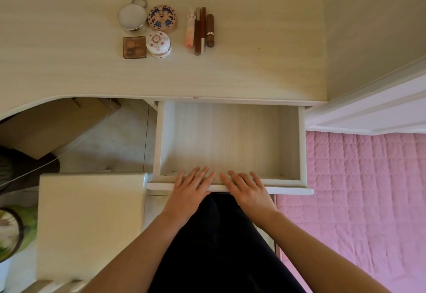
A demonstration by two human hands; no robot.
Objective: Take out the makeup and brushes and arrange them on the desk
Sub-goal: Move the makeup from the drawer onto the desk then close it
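Left hand [191, 188]: flat, fingers straight and a little spread, lying over the front rim of the drawer [302, 145], fingertips reaching just inside; it holds nothing.
Right hand [247, 189]: the same, just beside my left at 3 o'clock, also holding nothing.
Drawer: pulled out at 12 o'clock from my hands; I see no makeup on its floor.
Makeup: laid out on the worktop [253, 62] at 11 to 12 o'clock, well apart from my hands: silver compact [131, 17], patterned compact [162, 18], square palette [134, 47] and floral jar [158, 43] in a cluster, with the pink tube [189, 30], pencils [200, 32] and brown tube [210, 30] side by side at its 3 o'clock.
Stage: I judge the arranging done and the drawer ready to be pushed shut.
Risk, fingers: my fingertips overhang the rim, so a push with my hands as they lie could trap them under the worktop edge.
Risk, jolt: a hard shove could shake the worktop, and the round tubes and pencils would roll out of line.
Risk, skew: uneven pressure from my two hands could jam the drawer crooked.
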